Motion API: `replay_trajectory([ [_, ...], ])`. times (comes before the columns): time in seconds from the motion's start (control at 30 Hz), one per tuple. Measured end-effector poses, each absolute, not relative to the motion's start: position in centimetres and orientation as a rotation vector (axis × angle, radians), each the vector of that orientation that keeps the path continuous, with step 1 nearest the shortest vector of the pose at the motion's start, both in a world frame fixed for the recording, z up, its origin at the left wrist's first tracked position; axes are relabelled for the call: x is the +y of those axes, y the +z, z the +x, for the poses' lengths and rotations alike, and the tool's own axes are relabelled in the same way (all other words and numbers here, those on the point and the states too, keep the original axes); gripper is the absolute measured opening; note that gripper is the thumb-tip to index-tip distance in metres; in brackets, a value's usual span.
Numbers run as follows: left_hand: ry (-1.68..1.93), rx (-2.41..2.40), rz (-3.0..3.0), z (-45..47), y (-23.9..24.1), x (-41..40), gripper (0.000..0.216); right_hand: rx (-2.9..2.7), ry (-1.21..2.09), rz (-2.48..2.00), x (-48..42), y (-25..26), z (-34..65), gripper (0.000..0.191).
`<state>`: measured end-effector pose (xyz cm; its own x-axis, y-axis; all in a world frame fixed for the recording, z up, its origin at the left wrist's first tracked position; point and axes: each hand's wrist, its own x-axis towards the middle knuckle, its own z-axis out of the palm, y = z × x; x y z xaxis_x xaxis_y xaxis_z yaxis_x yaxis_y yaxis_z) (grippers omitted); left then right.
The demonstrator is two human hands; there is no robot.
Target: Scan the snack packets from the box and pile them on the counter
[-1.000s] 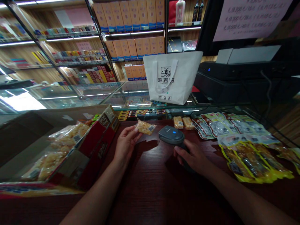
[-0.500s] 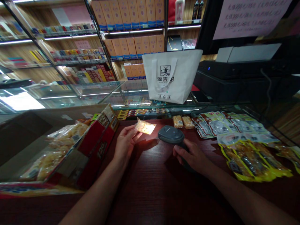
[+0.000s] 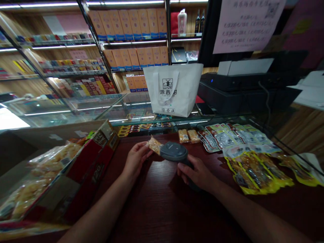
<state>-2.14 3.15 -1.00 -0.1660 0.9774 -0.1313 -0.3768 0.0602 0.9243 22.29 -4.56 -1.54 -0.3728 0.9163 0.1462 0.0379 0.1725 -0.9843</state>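
My left hand [image 3: 136,158] pinches a small clear-wrapped snack [image 3: 154,145] by its left end, held above the dark red counter [image 3: 154,195]. My right hand [image 3: 196,171] is wrapped round the handle of a dark grey barcode scanner [image 3: 174,151]. The scanner's head points left and overlaps the right end of the snack in view; whether they touch I cannot tell. Just behind the scanner, two similar wrapped snacks [image 3: 188,136] lie side by side on the counter.
At the left stands an open cardboard box [image 3: 83,182] with bagged snacks [image 3: 54,157]. Several yellow-edged food packs [image 3: 255,168] and silvery pouches [image 3: 225,135] lie at the right. A white paper bag [image 3: 188,89] stands on the glass case behind, beside a black printer-like machine [image 3: 233,91].
The scanner has come closer to the snack and now overlaps it. The bright light on the snack is gone. The whole view has shifted slightly, with the paper bag appearing further left.
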Motion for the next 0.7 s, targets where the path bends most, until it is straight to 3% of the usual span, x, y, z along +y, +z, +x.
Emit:
replay_trajectory([
  [0.37,1.034,1.098,0.943,7.3,1.2,13.2,0.015,-1.354,1.531,-0.678,-4.4,-1.7,21.9,0.038],
  [0.7,0.867,1.022,1.202,11.8,0.9,15.8,0.022,-1.169,1.605,-0.528,-3.9,-0.9,22.3,0.044],
])
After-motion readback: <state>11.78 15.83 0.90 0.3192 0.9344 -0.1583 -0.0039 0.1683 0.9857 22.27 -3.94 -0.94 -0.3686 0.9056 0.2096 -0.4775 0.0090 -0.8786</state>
